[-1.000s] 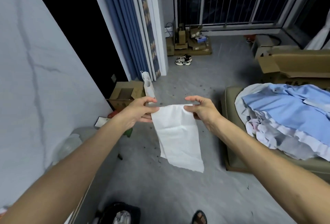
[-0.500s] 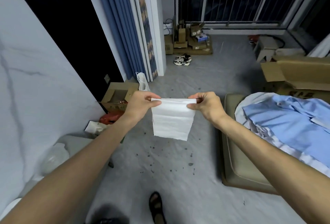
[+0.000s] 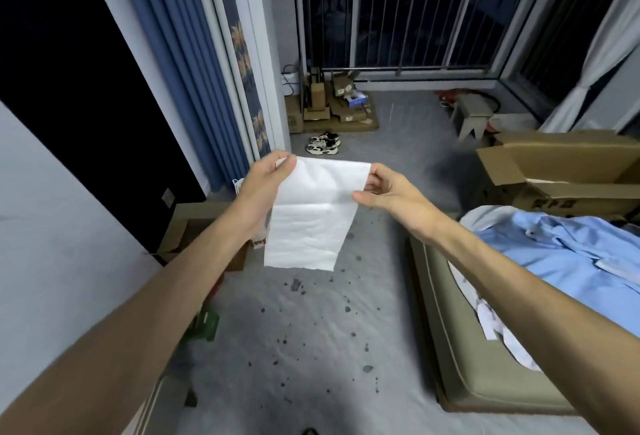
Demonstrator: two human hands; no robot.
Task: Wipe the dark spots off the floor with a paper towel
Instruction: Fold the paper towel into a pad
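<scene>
A white paper towel [image 3: 311, 216] hangs folded in the air in front of me. My left hand [image 3: 265, 180] pinches its upper left corner. My right hand [image 3: 388, 188] pinches its upper right edge between thumb and fingers. Below the towel, the grey floor [image 3: 381, 157] carries several dark spots [image 3: 296, 285], scattered from just under the towel down toward me, with a larger blot [image 3: 367, 369] lower right.
A khaki mattress [image 3: 446, 348] with blue and white clothes [image 3: 568, 254] lies at the right. Cardboard boxes [image 3: 561, 171] stand behind it, and another box [image 3: 194, 223] at the left wall. Sneakers [image 3: 322, 143], a stool [image 3: 474, 116] and more boxes [image 3: 332, 105] sit by the window.
The towel went from hanging long to folded in half and held higher. My view tilted up toward the window, and the spotted floor now shows beneath the towel.
</scene>
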